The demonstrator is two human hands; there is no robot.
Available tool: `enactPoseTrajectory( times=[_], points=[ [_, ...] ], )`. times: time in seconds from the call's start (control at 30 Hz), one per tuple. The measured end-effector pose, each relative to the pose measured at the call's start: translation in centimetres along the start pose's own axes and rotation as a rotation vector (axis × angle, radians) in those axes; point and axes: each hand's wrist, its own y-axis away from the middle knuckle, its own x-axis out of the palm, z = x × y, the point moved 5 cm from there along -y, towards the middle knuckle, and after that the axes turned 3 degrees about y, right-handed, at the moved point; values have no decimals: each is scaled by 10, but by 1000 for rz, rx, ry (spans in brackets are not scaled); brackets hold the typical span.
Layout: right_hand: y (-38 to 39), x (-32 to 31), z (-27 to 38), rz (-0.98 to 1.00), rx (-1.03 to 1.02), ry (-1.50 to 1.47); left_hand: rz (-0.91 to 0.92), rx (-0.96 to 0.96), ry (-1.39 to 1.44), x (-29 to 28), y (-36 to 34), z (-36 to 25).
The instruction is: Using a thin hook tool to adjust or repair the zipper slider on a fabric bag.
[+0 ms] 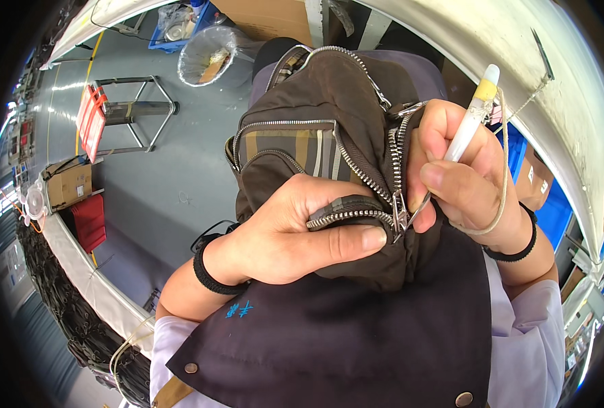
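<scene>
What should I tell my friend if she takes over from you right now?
Left hand: gripping the brown bag in the lap, thumb pinning the zipper tape beside the slider.
Right hand: holding a white pen-like tool, its metal tip at the slider; a cord loops around the hand.
Done: bag is held steady, tool is placed at the zipper.
Left: the work at the slider looks unfinished; zippers are partly open. Keep the bag pinned.
</scene>
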Motion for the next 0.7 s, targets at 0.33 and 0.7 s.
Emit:
enactPoseTrajectory(
  times=[0.33, 0.7],
  points=[
    [2, -9, -7, 115, -25, -133, -3, -41, 20, 1, 0, -1],
    [6, -1, 2, -57, -250, -64, -34, 2, 96, -4, 1, 1]
  ],
)
